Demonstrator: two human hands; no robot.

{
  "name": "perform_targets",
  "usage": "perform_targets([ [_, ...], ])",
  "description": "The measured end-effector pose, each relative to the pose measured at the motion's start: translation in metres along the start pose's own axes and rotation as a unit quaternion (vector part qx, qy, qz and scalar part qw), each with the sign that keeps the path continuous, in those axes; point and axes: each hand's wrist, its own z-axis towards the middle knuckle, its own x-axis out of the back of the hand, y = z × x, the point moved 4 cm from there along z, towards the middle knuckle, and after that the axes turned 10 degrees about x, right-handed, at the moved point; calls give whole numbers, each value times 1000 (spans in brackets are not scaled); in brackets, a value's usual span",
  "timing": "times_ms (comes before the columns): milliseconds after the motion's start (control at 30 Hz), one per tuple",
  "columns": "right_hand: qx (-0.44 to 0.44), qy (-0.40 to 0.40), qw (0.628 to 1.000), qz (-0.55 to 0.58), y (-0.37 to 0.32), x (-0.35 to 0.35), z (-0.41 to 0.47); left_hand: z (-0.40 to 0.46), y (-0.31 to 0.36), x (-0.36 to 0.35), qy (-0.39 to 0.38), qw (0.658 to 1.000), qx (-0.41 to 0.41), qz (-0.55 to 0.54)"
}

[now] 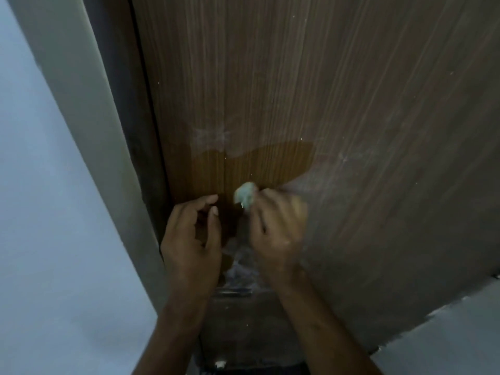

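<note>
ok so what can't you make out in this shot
Head view only:
Right hand: motion-blurred, so how its fingers hold the pale crumpled wad is unclear.
Left hand: too dark to tell whether it pinches anything.
Brown wood-grain door: top cut off by the upper edge.

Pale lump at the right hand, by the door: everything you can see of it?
The wad is a small, pale whitish-green crumpled lump, perhaps thin film; blur hides finer detail. It sticks out above the right hand, which pinches its lower right side. It sits close against the wood-grain door, at the lower edge of a darker, glossier patch; contact with the door cannot be told. A short pale shred hangs from its underside.
</note>
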Motion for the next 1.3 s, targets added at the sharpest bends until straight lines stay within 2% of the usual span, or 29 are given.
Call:
perform_targets([
  [67,-92,102,990,-5,28,21,7,-3,-8,1,-4,1000,3,1],
  [133,-151,152,977,-14,37,27,8,-8,-16,2,-7,1000,13,0],
  [200,-126,111,986,-7,21,14,-1,-12,-23,0,-13,1000,27,-7],
  [267,-15,-28,1000,1,-10,-9,-25,-16,-28,-3,-23,999,46,-9],
  [300,36,-97,995,11,-24,-16,-39,-18,-32,-3,-27,998,52,-5],
  [333,63,-144,987,17,-30,-21,-50,-20,-36,-4,-32,998,54,3],
  [367,62,-156,986,18,-27,-19,-55,-23,-40,-3,-39,998,52,13],
  [400,36,-139,990,13,-19,-14,-53,-25,-45,-3,-46,997,53,21],
  [467,-54,-41,998,5,5,1,-43,-28,-57,-1,-54,996,64,29],
  [533,-134,58,989,9,21,13,-32,-32,-67,2,-50,995,80,31],
  [567,-151,78,985,3,21,14,-31,-33,-69,2,-48,995,87,29],
  [600,-149,66,987,3,15,10,-34,-33,-71,1,-49,994,93,29],
  [633,-121,22,992,6,5,1,-42,-33,-73,1,-52,993,98,31],
  [667,-68,-47,997,8,-8,-10,-52,-34,-73,-1,-55,993,102,35],
  [733,63,-176,982,33,-33,-28,-75,-34,-75,-2,-59,991,110,39],
  [800,132,-220,965,55,-36,-34,-86,-37,-77,-2,-61,991,115,41],
  [933,22,-100,994,26,-12,-27,-80,-41,-85,3,-63,989,119,54],
  [967,22,-92,995,19,-11,-28,-82,-42,-86,3,-65,988,124,58],
  [1067,113,-183,976,40,-26,-37,-100,-45,-85,0,-74,987,130,63],
  [1133,137,-224,963,54,-24,-33,-105,-49,-83,-3,-80,987,123,62],
  [1200,88,-197,975,46,-12,-25,-98,-51,-80,-8,-87,988,109,69],
  [1300,-24,-96,995,22,2,-15,-85,-51,-78,-16,-103,987,107,55],
])
